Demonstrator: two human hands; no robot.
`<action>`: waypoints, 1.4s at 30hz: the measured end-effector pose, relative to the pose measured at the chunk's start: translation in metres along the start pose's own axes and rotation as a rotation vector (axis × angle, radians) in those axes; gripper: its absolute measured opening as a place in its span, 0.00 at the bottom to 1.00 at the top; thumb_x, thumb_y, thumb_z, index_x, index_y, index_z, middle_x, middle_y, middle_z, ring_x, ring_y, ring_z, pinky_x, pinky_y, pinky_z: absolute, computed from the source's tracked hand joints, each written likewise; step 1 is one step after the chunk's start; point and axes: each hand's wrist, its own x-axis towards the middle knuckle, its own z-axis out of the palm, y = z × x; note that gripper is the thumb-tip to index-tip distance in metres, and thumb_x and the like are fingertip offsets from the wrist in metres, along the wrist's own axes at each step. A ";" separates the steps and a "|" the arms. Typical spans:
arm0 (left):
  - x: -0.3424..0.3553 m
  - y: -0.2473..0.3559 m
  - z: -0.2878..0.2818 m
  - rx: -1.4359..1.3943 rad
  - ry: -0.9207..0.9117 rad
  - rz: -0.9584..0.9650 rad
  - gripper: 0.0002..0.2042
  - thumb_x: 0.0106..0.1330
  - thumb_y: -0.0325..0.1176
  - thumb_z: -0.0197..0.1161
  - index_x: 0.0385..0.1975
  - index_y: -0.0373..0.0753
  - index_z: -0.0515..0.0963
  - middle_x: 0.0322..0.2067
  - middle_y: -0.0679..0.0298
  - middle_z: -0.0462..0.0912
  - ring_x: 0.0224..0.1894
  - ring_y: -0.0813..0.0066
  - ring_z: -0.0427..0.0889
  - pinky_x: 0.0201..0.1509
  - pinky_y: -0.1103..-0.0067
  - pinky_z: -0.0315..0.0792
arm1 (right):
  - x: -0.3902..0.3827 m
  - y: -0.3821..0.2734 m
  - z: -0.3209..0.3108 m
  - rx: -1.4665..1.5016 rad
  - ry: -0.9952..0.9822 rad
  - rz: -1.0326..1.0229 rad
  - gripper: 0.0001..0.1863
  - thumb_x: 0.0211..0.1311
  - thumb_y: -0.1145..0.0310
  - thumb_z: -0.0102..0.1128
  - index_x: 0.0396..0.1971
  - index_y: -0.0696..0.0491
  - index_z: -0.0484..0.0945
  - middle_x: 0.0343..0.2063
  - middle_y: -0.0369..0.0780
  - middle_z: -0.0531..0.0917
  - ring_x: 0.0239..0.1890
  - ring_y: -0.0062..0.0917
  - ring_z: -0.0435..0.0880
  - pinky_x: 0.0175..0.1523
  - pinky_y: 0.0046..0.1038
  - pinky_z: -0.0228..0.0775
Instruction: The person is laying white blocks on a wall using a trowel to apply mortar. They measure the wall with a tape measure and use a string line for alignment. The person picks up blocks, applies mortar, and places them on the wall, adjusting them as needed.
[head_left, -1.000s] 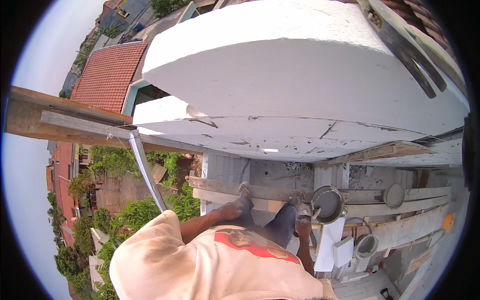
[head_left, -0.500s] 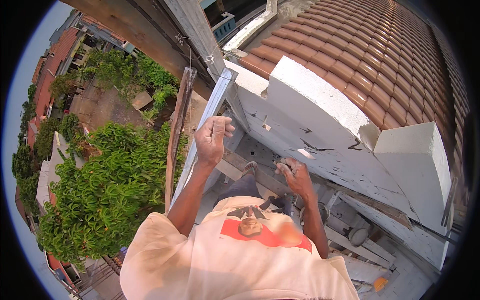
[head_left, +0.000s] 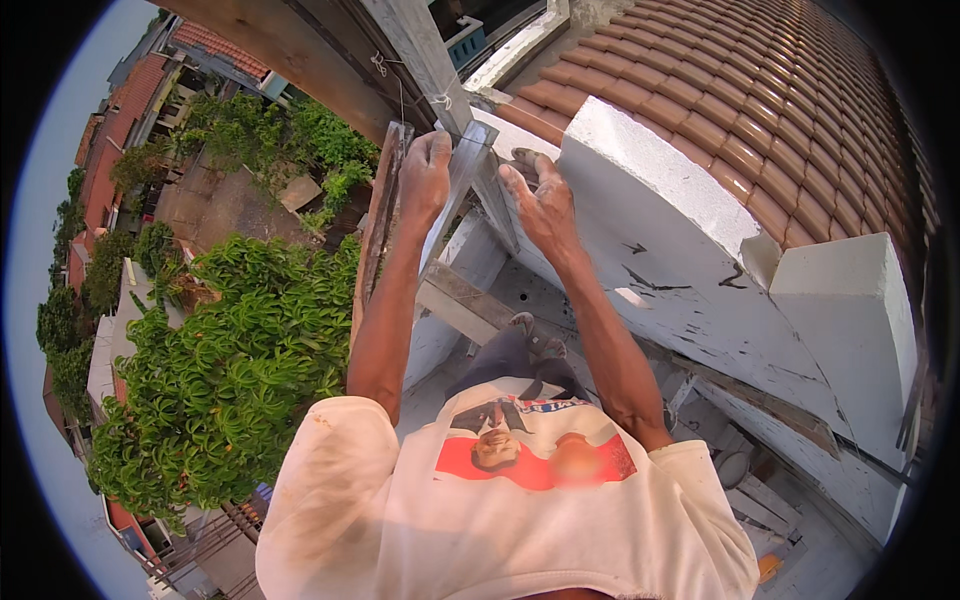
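Note:
My left hand [head_left: 425,180] is raised and closed around a grey metal bar [head_left: 456,195] that stands upright beside a weathered wooden plank [head_left: 375,235]. My right hand [head_left: 540,205] lies with its fingers apart on the end of a cracked white plastered wall [head_left: 670,240], just right of the bar. Whether a small dark thing sits under its fingertips I cannot tell. Both forearms reach up from my pale printed shirt. My feet stand on a wooden board [head_left: 455,300] far below the hands.
A brown tiled roof [head_left: 800,110] rises behind the white wall. A thick wooden beam [head_left: 290,45] and a grey post tied with wire cross overhead. To the left is a long drop to green trees [head_left: 230,370] and red-roofed houses.
The view has swung from the wall's underside toward the roof and the drop. My left hand has slid higher on the bar, and my right hand has risen from my knees to the wall's end.

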 end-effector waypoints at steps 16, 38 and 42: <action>0.054 -0.039 0.015 -0.483 -0.288 0.266 0.45 0.71 0.71 0.50 0.65 0.27 0.67 0.57 0.50 0.78 0.60 0.62 0.78 0.62 0.66 0.74 | 0.049 0.042 0.056 0.348 -0.003 0.178 0.44 0.55 0.42 0.77 0.55 0.68 0.75 0.51 0.59 0.82 0.58 0.45 0.81 0.64 0.40 0.71; 0.073 -0.037 0.031 -0.571 -0.515 0.180 0.44 0.63 0.75 0.56 0.52 0.31 0.75 0.49 0.55 0.80 0.52 0.66 0.79 0.58 0.68 0.73 | 0.056 0.036 0.064 0.291 0.152 0.058 0.33 0.50 0.61 0.82 0.54 0.63 0.80 0.48 0.48 0.85 0.52 0.33 0.84 0.59 0.35 0.74; 0.075 -0.039 0.028 -0.521 -0.527 0.222 0.43 0.63 0.75 0.57 0.51 0.31 0.76 0.49 0.55 0.80 0.52 0.67 0.79 0.58 0.68 0.72 | 0.056 0.030 0.062 0.329 0.128 0.106 0.34 0.50 0.61 0.82 0.54 0.64 0.80 0.49 0.48 0.85 0.52 0.34 0.85 0.60 0.35 0.74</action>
